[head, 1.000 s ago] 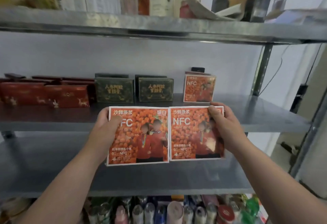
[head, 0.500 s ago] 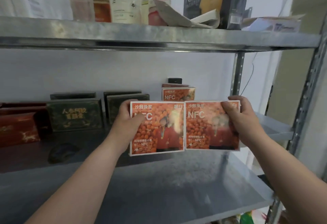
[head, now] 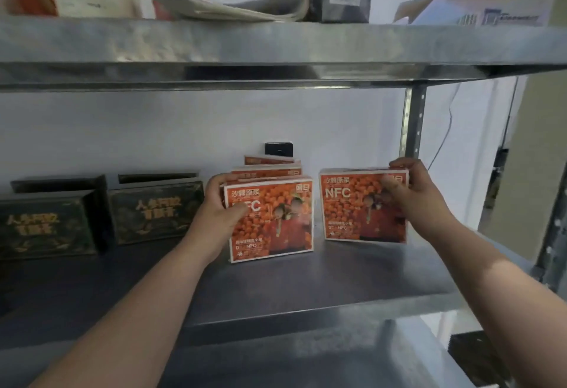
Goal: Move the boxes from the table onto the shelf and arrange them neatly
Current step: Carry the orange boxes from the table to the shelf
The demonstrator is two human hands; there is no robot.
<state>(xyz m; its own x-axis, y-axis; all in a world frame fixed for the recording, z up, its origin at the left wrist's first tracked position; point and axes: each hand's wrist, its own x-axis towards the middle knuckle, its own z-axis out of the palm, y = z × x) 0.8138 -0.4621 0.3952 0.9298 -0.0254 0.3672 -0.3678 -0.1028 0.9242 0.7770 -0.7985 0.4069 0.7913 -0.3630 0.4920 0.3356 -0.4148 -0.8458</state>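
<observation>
Two orange NFC boxes stand upright on the metal shelf (head: 306,289). My left hand (head: 219,213) grips the left orange box (head: 273,225) by its left edge, thumb across its front. That box stands in front of a row of more orange boxes (head: 270,170) lined up behind it. My right hand (head: 408,194) holds the right orange box (head: 352,213) at its top right corner. A narrow gap separates the two boxes, and both bottoms rest on the shelf surface.
Dark green boxes (head: 153,213) stand in rows to the left on the same shelf. The upper shelf (head: 276,47) hangs close overhead, loaded with papers and cartons. A steel upright (head: 412,124) rises at the back right. A small black item (head: 278,149) sits against the wall.
Both hands have carried the two orange boxes forward and set them down on the shelf. The left box now stands before the older orange boxes, and the pair has separated.
</observation>
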